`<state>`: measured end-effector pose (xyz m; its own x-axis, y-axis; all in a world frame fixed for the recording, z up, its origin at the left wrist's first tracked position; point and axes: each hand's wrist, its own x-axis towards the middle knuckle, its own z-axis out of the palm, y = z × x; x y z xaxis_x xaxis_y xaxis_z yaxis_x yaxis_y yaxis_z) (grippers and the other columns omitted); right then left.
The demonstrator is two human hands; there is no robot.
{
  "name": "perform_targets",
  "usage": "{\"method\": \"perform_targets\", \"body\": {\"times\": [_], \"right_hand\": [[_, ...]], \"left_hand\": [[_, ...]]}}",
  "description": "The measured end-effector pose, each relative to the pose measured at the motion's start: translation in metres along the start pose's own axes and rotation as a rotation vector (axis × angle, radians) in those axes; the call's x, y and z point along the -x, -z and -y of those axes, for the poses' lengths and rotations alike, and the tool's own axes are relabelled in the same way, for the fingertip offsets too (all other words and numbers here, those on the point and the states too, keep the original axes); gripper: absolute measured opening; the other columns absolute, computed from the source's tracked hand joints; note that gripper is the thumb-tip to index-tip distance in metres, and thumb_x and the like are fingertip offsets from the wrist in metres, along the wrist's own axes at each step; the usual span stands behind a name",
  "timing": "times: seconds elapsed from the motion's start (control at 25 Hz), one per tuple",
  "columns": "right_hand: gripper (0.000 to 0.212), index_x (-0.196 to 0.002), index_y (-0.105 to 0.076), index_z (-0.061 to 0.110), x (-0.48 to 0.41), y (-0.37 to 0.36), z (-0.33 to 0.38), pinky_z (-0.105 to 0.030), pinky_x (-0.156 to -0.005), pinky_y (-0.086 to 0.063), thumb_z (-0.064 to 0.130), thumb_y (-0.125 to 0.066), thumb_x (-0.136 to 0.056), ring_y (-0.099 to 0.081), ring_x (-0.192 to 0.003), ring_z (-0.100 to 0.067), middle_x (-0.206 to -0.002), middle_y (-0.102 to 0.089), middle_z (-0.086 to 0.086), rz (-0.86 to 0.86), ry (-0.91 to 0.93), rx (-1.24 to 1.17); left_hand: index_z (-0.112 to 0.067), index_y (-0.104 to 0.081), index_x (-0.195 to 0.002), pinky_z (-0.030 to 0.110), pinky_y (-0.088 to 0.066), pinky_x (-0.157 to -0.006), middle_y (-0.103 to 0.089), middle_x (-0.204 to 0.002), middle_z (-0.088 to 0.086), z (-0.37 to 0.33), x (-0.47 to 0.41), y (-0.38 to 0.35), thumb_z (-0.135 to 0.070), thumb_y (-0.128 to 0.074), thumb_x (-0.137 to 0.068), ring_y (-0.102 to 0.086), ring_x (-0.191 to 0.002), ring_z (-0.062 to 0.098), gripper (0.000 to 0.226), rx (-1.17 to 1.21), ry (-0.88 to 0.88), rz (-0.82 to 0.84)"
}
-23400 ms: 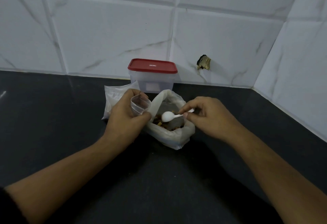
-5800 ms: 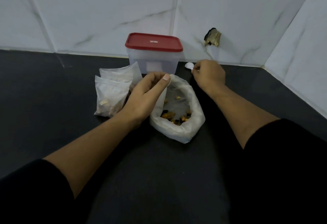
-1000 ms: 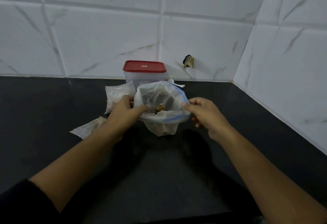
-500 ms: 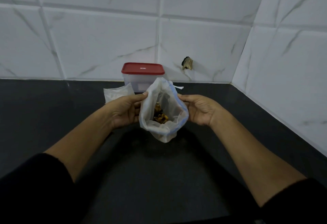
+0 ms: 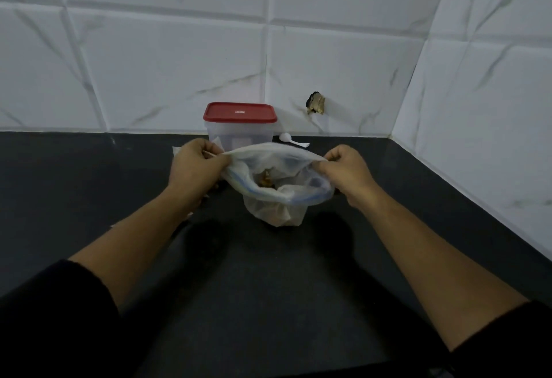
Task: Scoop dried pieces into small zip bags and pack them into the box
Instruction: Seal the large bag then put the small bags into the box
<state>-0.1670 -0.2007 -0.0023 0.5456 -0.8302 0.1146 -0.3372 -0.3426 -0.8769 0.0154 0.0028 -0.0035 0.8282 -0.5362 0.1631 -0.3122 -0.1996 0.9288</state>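
Note:
A large clear zip bag [image 5: 276, 180] with a blue seal strip sits on the black counter [image 5: 268, 288], a few dried brown pieces [image 5: 264, 182] showing at its bottom. My left hand [image 5: 195, 170] pinches the left end of its mouth and my right hand [image 5: 346, 173] pinches the right end, stretching the mouth wide. Behind it stands the clear box with a red lid [image 5: 240, 123], lid on. A white plastic spoon [image 5: 292, 139] lies on the counter just right of the box. Small filled bags are mostly hidden behind my left hand.
White marble-look tiled walls close the back and the right side, meeting in a corner at the far right. A dark broken hole [image 5: 315, 103] marks the back wall above the spoon. The counter stretches dark to the left and toward me.
Both hands have pulled apart sideways, stretching the bag's mouth from a narrow upright opening into a wide flat one. The bag has lowered slightly toward the counter.

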Motion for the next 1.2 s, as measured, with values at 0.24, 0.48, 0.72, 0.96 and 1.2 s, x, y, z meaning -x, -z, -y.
{"method": "perform_targets", "body": {"times": [0.24,0.48,0.72,0.96,1.2], "right_hand": [[0.041,-0.115,-0.071,0.006,0.026,0.029,-0.002,-0.033,-0.064,-0.064,0.033,-0.078,-0.085,-0.071,-0.079,-0.022,-0.095,-0.075,-0.012,0.474,-0.338,-0.552],[0.027,-0.114,-0.064,0.005,0.035,0.018,-0.003,-0.037,-0.075,-0.066,0.002,-0.071,-0.088,-0.076,-0.087,-0.024,-0.105,-0.076,-0.016,0.425,-0.253,-0.735],[0.019,-0.095,-0.067,0.010,0.043,0.009,0.008,-0.024,-0.048,-0.053,-0.008,-0.067,-0.088,-0.066,-0.056,-0.013,-0.090,-0.072,-0.014,0.053,-0.118,-0.342],[0.008,-0.100,-0.071,0.009,0.046,0.018,0.011,-0.031,-0.070,-0.060,0.009,-0.070,-0.092,-0.073,-0.083,-0.020,-0.095,-0.077,-0.011,0.180,-0.062,-0.262],[0.023,-0.118,-0.069,0.005,0.038,0.015,0.014,-0.038,-0.077,-0.063,0.013,-0.068,-0.096,-0.074,-0.085,-0.021,-0.103,-0.076,-0.012,0.376,-0.175,-0.605]], "left_hand": [[-0.009,-0.067,-0.118,0.035,-0.064,-0.064,-0.073,-0.095,0.011,-0.007,0.019,0.009,-0.047,-0.065,-0.094,-0.074,-0.074,0.019,0.045,0.365,0.442,0.480],[-0.008,-0.068,-0.116,0.031,-0.065,-0.068,-0.077,-0.094,0.009,-0.011,0.029,0.000,-0.020,-0.075,-0.081,-0.075,-0.079,0.017,0.038,0.533,0.306,0.497],[-0.008,-0.065,-0.099,0.025,-0.055,-0.052,-0.069,-0.075,0.009,-0.015,0.036,-0.009,-0.006,-0.068,-0.093,-0.062,-0.054,0.009,0.007,0.315,0.191,0.214],[-0.007,-0.066,-0.103,0.036,-0.058,-0.071,-0.073,-0.093,0.013,-0.011,0.038,-0.005,-0.011,-0.069,-0.092,-0.067,-0.077,0.019,0.012,0.200,0.045,0.115],[-0.011,-0.070,-0.116,0.033,-0.064,-0.074,-0.076,-0.097,0.007,-0.021,0.032,-0.004,-0.022,-0.066,-0.097,-0.074,-0.086,0.019,0.023,0.634,0.299,0.415]]}}
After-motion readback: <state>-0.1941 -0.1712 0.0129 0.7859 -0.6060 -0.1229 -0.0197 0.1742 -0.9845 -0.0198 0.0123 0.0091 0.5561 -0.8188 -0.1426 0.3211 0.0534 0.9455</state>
